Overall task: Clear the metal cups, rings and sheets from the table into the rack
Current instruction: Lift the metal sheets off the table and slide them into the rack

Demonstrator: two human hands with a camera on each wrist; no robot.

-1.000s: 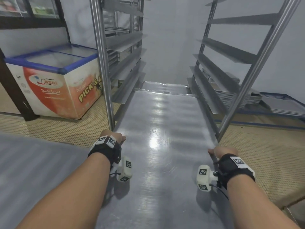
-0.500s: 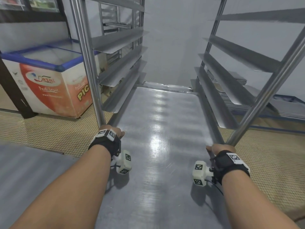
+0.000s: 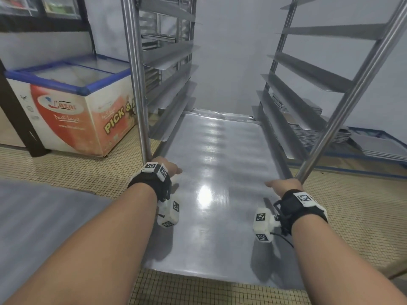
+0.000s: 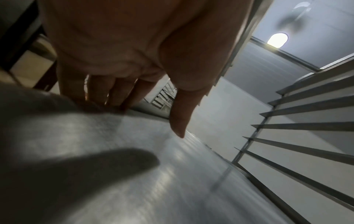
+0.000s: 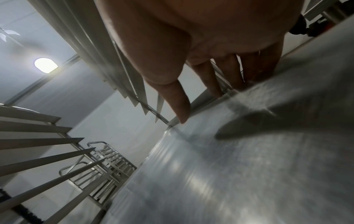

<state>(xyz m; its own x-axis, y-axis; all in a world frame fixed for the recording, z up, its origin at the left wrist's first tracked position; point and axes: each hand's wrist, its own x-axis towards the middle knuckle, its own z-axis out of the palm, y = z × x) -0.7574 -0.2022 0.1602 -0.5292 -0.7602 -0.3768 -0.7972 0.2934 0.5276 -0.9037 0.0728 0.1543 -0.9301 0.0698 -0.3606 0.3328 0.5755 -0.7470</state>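
Metal sheet (image 3: 217, 194) slid deeper into rack (image 3: 136, 84), toward 12 o'clock. My left hand (image 3: 164, 169) and right hand (image 3: 284, 186) grip its side edges, thumbs lifted. Shiny, flat.

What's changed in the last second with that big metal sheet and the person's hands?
The sheet has slid further into the rack, along its lowest runners, with less of it sticking out. Both thumbs have lifted off it, the left hand and the right hand now holding its side edges with the fingers only. The freezer and the stacked trays stayed put.
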